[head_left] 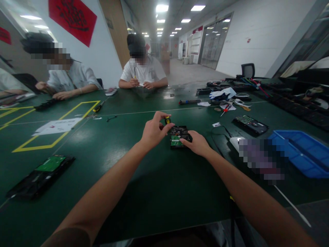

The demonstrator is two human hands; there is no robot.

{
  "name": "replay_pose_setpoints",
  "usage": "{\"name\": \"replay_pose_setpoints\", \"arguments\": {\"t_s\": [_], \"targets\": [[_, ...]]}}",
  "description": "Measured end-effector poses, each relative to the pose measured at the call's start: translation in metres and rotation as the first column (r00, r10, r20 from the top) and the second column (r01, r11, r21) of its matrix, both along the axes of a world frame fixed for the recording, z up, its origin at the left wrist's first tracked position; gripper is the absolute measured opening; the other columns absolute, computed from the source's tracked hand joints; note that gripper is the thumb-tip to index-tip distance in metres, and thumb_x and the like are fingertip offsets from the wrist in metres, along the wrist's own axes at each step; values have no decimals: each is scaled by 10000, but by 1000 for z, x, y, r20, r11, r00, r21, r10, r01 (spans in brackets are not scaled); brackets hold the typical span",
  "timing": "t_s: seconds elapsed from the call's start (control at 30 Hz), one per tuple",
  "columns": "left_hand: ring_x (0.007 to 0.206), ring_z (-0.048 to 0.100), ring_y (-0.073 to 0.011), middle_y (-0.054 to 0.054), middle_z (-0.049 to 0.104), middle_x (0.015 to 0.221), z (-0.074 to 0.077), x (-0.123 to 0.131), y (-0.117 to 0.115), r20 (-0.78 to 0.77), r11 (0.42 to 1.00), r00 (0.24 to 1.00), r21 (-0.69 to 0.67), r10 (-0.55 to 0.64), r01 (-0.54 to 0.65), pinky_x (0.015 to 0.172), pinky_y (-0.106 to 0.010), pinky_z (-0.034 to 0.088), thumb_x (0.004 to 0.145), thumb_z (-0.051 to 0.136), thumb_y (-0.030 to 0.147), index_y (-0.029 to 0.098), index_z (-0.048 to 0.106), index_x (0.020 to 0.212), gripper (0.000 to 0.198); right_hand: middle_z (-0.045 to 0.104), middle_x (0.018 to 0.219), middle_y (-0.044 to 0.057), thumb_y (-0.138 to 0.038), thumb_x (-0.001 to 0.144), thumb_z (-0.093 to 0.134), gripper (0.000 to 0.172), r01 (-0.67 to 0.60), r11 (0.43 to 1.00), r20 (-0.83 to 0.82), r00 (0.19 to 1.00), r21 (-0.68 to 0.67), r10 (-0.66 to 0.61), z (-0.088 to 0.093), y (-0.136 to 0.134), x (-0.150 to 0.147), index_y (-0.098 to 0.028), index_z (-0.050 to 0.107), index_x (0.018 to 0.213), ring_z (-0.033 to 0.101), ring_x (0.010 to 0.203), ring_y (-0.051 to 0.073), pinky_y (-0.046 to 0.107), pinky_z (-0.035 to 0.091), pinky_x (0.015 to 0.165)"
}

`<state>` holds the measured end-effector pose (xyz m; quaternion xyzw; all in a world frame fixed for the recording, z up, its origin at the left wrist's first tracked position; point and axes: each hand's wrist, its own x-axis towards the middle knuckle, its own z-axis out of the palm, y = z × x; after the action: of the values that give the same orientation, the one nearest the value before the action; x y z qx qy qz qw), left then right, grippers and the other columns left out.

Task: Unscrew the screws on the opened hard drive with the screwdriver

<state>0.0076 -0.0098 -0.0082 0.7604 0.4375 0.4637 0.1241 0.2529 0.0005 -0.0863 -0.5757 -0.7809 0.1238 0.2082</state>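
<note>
- Black-framed hard drive (177, 133) lies flat on the green worktop (154, 178), in front of the wearer; green circuit board (175, 139) faces up.
- Likely handling: compact, fairly dense, stiff; smooth frame could slide under a sideways push. Exposed board probably the fragile part.
- Best hold, my judgement: outer frame edges, pressure kept off the board.
- Left hand (155, 132): pinched on the black-and-yellow screwdriver (168, 120), above the drive's far left corner; wrist raised, fingers curled over from above. Shaft too small to make out.
- Screwdriver: likely light, rigid, good grip.
- Right hand (197, 142): clamped low on the drive's right side, thumb over the top near the board.
- Both forearms reach forward, converging.
</note>
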Motion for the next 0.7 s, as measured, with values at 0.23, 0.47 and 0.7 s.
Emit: {"name": "replay_pose_setpoints", "arguments": {"t_s": [0.23,0.47,0.7], "targets": [[614,622,-65,-59,656,1192,3,-2,1,-61,992,998,127,-13,21,613,-258,531,937,645,273,224,627,1157,226,651,1305,134,-587,960,570,482,-8,1000,19,1000,22,8,-1,0,-1,-190,658,1217,629,1156,279,379,480,983],[575,624,-62,-65,663,1215,1,-3,3,-48,994,999,105,-6,11,636,-277,543,961,590,239,223,622,1200,242,649,1312,133,-599,958,569,482,-15,1000,-1,1000,18,15,-1,1,0,-198,661,1209,631,1155,279,383,489,976],[504,648,-135,33,653,632,2,-4,0,-48,1000,999,2,8,-8,547,-274,492,958,609,366,222,590,1240,317,657,1294,124,-607,967,550,490,-12,999,-4,1000,34,13,-2,0,0,-198,656,1214,633,1140,273,380,490,972]]}}
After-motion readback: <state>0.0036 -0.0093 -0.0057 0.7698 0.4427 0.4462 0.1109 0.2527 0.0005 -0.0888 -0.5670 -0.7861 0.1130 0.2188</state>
